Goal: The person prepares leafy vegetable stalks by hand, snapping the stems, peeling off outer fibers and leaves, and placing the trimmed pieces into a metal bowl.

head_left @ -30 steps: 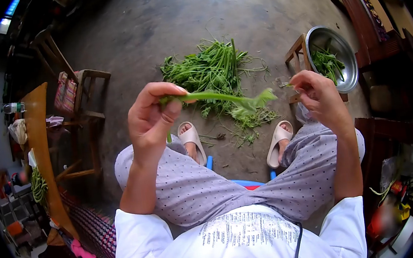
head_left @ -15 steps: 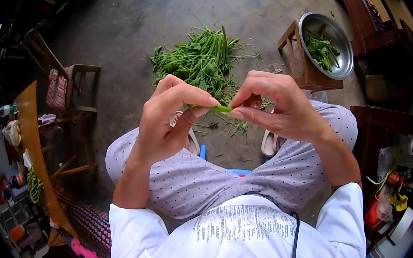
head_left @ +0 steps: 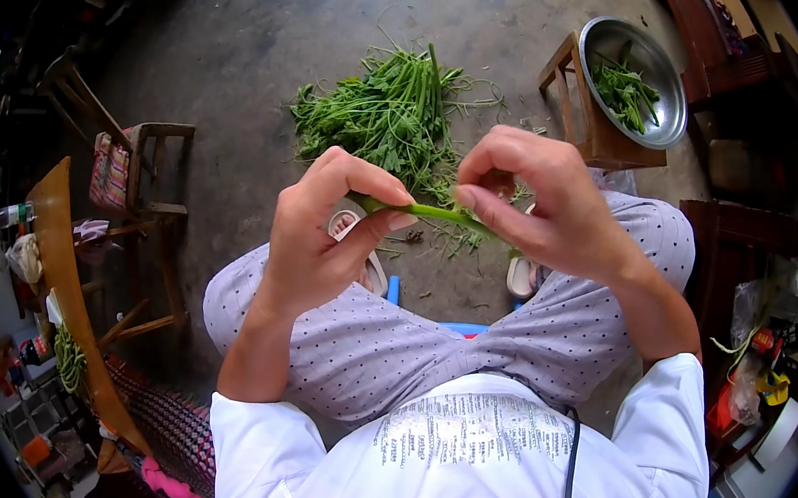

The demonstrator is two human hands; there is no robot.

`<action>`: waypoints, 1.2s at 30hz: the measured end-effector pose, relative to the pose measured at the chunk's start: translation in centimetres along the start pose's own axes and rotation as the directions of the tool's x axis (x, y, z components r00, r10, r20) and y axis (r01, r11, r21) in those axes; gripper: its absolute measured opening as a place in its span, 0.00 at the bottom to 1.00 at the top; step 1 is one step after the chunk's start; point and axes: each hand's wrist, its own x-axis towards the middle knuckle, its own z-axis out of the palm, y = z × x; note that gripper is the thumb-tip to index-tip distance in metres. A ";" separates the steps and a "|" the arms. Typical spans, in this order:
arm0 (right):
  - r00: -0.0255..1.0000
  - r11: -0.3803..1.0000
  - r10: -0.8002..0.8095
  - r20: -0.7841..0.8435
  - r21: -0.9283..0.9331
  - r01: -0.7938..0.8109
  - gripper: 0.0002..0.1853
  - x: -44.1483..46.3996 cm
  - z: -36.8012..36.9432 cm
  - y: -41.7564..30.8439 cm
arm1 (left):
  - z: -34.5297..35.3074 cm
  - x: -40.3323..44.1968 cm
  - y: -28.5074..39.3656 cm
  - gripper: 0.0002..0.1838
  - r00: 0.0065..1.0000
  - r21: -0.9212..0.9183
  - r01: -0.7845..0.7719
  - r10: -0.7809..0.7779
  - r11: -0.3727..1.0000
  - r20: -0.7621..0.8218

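A green vegetable stem runs slantwise between my hands, above the floor. My left hand pinches it between thumb and forefinger, and a short part sticks out behind those fingertips. My right hand is at the stem's other end, thumb and forefinger drawn together just above it. Whether a thin strip is caught between those right fingertips is too small to make out. The stem's far end passes behind the right thumb. Beyond my hands, a heap of leafy green stems and tendrils lies on the concrete floor.
At the right, a metal basin with cut green pieces rests tilted on a wooden stool. A wooden chair stands at the left, near a wooden tabletop. Scraps lie between my feet.
My right fingertips have moved off the stem's tip, slightly up and right. More of the stem now shows between my hands. The left hand keeps its pinch.
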 end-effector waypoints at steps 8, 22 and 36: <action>0.962 0.950 0.273 -0.033 -0.147 -0.274 0.02 -0.8 -3.6 1.4 | -0.2 -0.1 -0.2 0.11 0.998 -0.051 -0.005 0.002 0.999 -0.061; 0.992 0.987 0.078 0.096 -0.145 -0.064 0.07 -1.1 -2.5 0.1 | 1.5 0.5 0.1 0.11 0.989 -0.172 0.112 -0.126 0.979 -0.076; 0.986 0.987 0.164 0.033 0.001 -0.164 0.06 -0.6 -0.6 0.3 | 3.3 1.9 0.2 0.12 0.941 -0.760 0.154 -0.328 0.632 -0.082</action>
